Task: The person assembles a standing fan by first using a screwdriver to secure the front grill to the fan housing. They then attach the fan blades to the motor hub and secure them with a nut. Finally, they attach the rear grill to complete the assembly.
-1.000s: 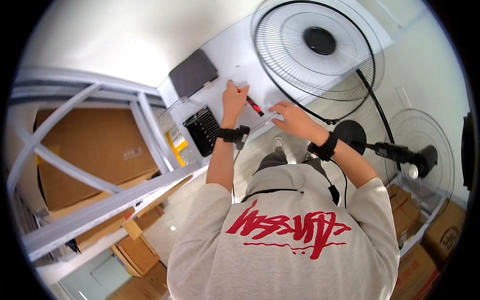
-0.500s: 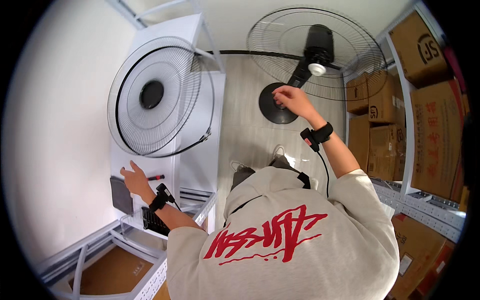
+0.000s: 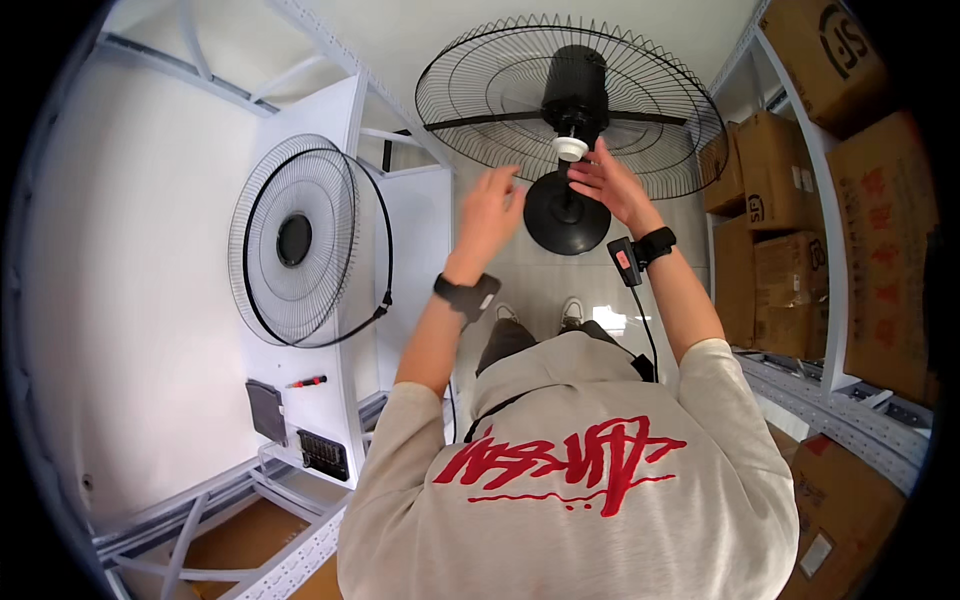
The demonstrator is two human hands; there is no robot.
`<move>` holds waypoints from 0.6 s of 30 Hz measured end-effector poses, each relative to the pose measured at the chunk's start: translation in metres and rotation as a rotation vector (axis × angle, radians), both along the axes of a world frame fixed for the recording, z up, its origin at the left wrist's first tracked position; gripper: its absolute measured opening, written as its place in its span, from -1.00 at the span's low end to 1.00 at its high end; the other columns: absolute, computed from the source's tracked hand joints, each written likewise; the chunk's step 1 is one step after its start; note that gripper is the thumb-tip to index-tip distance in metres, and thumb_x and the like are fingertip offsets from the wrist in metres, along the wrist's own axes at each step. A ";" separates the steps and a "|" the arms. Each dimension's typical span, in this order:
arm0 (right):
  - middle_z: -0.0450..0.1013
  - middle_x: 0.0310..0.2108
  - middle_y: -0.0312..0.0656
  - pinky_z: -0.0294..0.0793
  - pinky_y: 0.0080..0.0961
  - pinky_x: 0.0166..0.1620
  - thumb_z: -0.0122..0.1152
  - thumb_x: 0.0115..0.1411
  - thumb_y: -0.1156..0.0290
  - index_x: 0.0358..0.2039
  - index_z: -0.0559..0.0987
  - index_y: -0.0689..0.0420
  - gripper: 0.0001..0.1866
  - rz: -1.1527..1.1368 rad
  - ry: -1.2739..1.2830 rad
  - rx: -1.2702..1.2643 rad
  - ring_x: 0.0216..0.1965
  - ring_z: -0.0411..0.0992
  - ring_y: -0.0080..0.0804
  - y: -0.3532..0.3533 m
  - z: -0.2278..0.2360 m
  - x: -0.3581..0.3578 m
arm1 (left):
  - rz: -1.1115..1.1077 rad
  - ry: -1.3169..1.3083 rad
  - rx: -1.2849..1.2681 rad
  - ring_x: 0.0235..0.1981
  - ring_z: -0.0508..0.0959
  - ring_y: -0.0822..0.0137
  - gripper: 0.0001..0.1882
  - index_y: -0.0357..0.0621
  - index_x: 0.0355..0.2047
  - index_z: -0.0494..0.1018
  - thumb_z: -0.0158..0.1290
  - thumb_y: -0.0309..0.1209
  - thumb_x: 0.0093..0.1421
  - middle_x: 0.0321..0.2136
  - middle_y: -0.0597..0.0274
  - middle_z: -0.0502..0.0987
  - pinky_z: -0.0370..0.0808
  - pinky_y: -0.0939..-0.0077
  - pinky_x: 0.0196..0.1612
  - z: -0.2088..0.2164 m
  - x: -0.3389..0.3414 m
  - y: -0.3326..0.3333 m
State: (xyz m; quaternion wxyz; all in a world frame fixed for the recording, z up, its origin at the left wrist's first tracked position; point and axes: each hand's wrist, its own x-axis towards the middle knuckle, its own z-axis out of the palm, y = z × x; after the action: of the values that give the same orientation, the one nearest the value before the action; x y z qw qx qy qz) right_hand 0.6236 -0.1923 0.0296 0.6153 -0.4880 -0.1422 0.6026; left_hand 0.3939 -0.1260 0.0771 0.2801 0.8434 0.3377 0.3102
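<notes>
A black pedestal fan stands in front of me with its rear wire grille (image 3: 480, 80), motor housing (image 3: 576, 85) and round base (image 3: 567, 232) showing. No blades are on it. A white knob-like cap (image 3: 570, 149) sits at the front of the motor. My right hand (image 3: 612, 187) is just below and right of this cap, fingers apart; whether a fingertip touches it I cannot tell. My left hand (image 3: 488, 222) is raised left of the base, its fingers loosely bent and apart, slightly blurred, with nothing in it. A front fan grille (image 3: 330, 210) with a dark round centre leans on the white shelf at left.
On the white shelf (image 3: 345, 400) lie a red and black screwdriver (image 3: 308, 382), a dark grey flat case (image 3: 266, 410) and a black bit holder (image 3: 323, 455). Shelving with cardboard boxes (image 3: 785, 270) stands at right. Metal frame bars (image 3: 200, 520) run at lower left.
My left hand has left the shelf near the screwdriver and moved right, in front of the fan. My right hand has shifted slightly toward the white cap. The view has turned a little.
</notes>
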 end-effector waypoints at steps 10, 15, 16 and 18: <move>0.53 -0.28 -0.13 0.57 -0.60 -0.13 0.15 0.24 -0.04 -0.16 0.49 0.30 -0.45 -0.071 0.093 0.071 -0.24 0.55 -0.44 0.016 -0.013 -0.011 | -0.250 0.001 0.097 -0.09 0.49 -0.08 -0.65 -0.23 0.04 0.39 -0.02 -0.48 0.22 -0.06 -0.07 0.46 0.46 0.20 -0.06 -0.027 0.075 0.042; 0.54 -0.33 -0.17 0.54 -0.66 -0.30 0.28 0.16 -0.01 -0.21 0.47 0.31 -0.45 -0.256 -0.198 -0.096 -0.36 0.55 -0.51 0.020 -0.012 -0.018 | -0.286 -0.004 -0.029 -0.21 0.54 -0.11 -0.70 -0.25 -0.02 0.40 -0.05 -0.50 0.23 -0.20 -0.10 0.54 0.48 0.18 -0.18 -0.022 0.076 0.051; 0.53 -0.35 -0.17 0.53 -0.66 -0.33 0.30 0.14 -0.01 -0.22 0.47 0.32 -0.43 -0.291 -0.338 -0.121 -0.39 0.54 -0.52 0.022 -0.013 -0.020 | -0.296 -0.002 -0.049 -0.24 0.54 -0.12 -0.72 -0.24 -0.04 0.41 -0.06 -0.50 0.23 -0.24 -0.10 0.55 0.48 0.17 -0.21 -0.025 0.076 0.054; 0.53 -0.40 -0.18 0.51 -0.66 -0.40 0.34 0.10 -0.02 -0.23 0.46 0.34 -0.40 -0.350 -0.621 -0.181 -0.46 0.53 -0.54 0.026 -0.015 -0.025 | -0.311 -0.001 -0.094 -0.31 0.56 -0.12 -0.76 -0.23 -0.09 0.42 -0.07 -0.50 0.24 -0.32 -0.08 0.57 0.49 0.16 -0.25 -0.033 0.077 0.060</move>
State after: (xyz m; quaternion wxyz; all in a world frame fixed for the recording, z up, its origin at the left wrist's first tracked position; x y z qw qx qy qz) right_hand 0.5989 -0.1668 0.0145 0.5909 -0.7171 -0.1824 0.3216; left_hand 0.4712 -0.0664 0.0442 0.3640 0.8712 0.2172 0.2475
